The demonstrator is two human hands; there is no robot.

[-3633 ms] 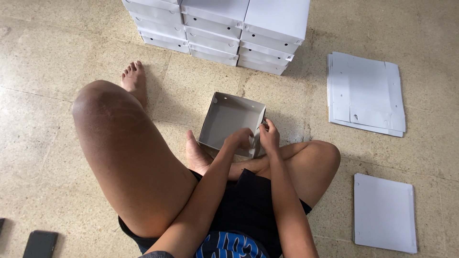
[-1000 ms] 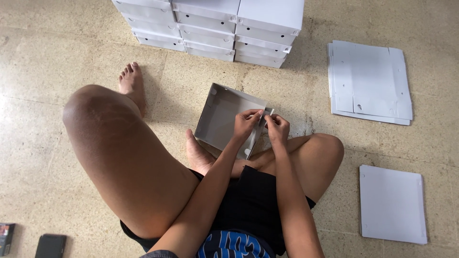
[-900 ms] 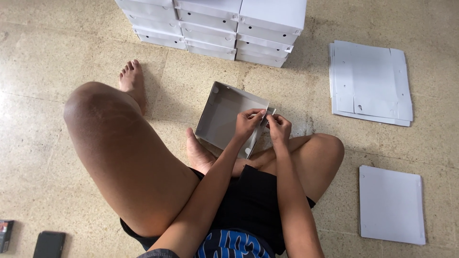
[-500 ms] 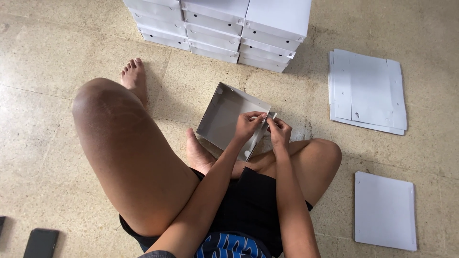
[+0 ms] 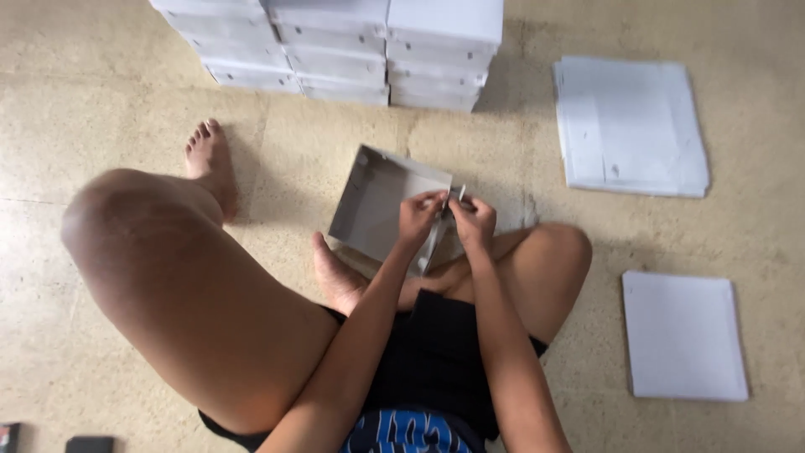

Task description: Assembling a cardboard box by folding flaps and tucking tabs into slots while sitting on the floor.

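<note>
You are sitting on tiled floor [image 5: 101, 109], knees bent. Your left hand [image 5: 419, 220] is pinching right wall of open grey cardboard box [image 5: 377, 205] at frame centre, fingers curled shut on its edge. Your right hand [image 5: 474, 222] is gripping same corner from other side, fingers closed on small flap. Stack of white boxes [image 5: 352, 46] is sitting at top centre. Flat white sheets [image 5: 629, 126] are lying upper right; another flat pile [image 5: 683, 335] lower right.
</note>
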